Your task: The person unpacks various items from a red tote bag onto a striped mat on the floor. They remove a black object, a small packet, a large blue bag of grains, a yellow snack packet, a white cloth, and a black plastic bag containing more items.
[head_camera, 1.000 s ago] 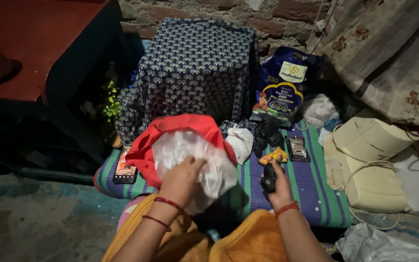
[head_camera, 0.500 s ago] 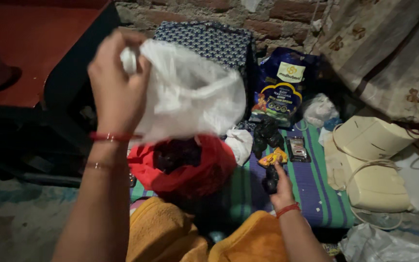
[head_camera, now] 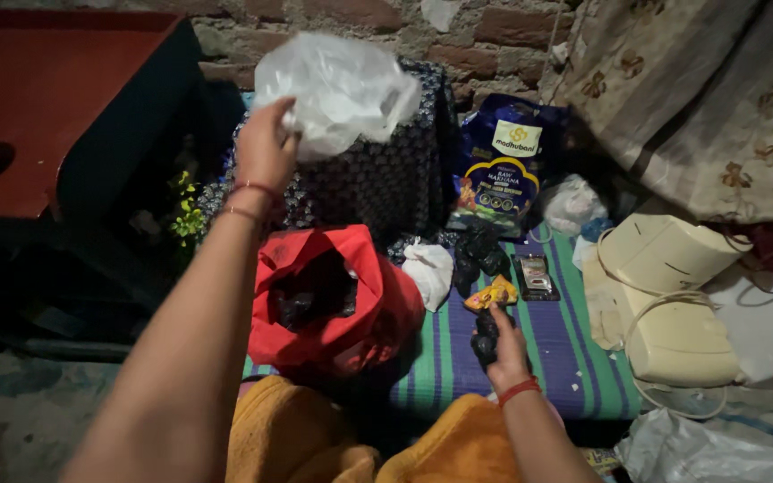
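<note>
My left hand is raised high and grips a crumpled clear plastic bag in front of the blue patterned cloth. Below it an open red bag sits on the striped mat, with dark things showing inside. My right hand rests on the mat, closed around a small black bundle. Just beyond that hand lie a yellow wrapper, more black bundles and a white knotted bag.
A dark blue printed packet leans against the brick wall. A small dark phone-like thing lies on the mat. Cream plastic casings with a cord sit at the right. A red table stands at the left, draped cloth at upper right.
My left hand pulled the clear plastic bag up out of the red bag and carried it higher and away from me. The red bag's dark contents now show. My right hand stayed put.
</note>
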